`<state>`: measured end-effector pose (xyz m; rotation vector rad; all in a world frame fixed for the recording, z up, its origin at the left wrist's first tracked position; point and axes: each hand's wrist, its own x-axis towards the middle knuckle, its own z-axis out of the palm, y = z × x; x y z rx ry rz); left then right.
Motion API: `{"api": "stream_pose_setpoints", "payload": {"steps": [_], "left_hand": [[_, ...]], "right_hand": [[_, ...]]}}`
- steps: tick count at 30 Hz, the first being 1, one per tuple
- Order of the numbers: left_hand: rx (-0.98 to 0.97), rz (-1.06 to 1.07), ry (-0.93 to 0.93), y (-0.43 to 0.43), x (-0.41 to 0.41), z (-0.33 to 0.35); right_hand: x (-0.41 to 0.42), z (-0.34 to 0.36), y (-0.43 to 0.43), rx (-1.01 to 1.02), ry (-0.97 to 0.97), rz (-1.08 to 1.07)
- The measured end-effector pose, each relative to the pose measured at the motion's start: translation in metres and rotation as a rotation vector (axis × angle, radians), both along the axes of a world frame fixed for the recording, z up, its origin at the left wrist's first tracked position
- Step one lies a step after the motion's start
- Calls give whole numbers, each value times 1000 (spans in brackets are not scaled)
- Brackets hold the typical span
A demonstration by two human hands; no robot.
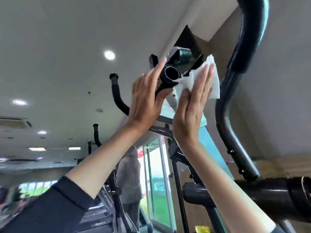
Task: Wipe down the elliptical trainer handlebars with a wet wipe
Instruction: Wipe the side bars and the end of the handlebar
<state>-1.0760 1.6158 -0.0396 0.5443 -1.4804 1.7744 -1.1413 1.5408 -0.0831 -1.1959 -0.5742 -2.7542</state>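
A black handlebar tube end [170, 74] points toward me at upper centre, with the console bracket [186, 46] behind it. My left hand [146, 96] rests against the tube's left side, fingers straight and thumb underneath. My right hand [193, 105] presses a white wet wipe [213, 81] flat against the tube's right side with straight fingers. A tall black curved handlebar [244, 68] rises on the right. Another curved handlebar [117, 96] stands to the left.
A thick black crossbar [252, 190] runs across the lower right. A person in grey [129, 174] stands beyond, near glass doors [156, 165]. More machines' handlebars [96, 133] line the left. Ceiling lights [109, 55] shine above.
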Motion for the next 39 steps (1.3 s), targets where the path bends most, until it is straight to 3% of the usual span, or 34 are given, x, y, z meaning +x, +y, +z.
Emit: {"api": "stream_pose_setpoints", "payload": {"steps": [11,26,32,39], "left_hand": [[-58,101,-14,10,-3,-1],[112,346,268,43,-34,-16],[128,403,324,46,-45,-19],[129,436,361,51,-52,-22]], "right_hand": [[35,4,-4,-73,81,477],[56,11,11,-178,332,1004],[61,15,24,-313,392,1070],[70,14,13,-215,478,990]]}}
